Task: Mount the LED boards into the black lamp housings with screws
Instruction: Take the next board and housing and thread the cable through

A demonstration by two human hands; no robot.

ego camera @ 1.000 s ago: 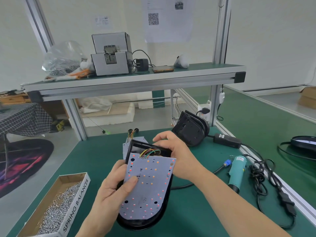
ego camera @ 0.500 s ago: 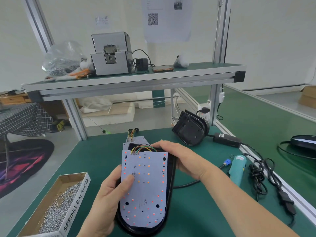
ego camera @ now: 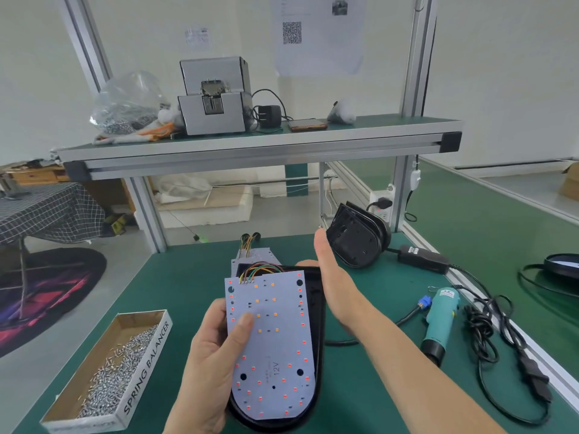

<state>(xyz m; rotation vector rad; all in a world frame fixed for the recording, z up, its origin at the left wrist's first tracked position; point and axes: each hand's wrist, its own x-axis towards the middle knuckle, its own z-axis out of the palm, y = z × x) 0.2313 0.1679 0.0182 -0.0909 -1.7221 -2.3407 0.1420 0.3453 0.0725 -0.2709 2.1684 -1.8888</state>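
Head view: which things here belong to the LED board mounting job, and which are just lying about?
Job: LED board and black housing, gripped together by the left hand; open right hand beside them; box of screws; teal power screwdriver; spare housings; spare boards behind.
Lying about: phone, plastic bag and plug adapter on the shelf.

Left hand (ego camera: 208,358) gripping LED board (ego camera: 271,346) over black housing (ego camera: 316,311), right hand (ego camera: 333,283) flat alongside

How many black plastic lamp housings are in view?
3 housings: one in left hand, one leaning by the post with maybe another behind, one at far right edge.
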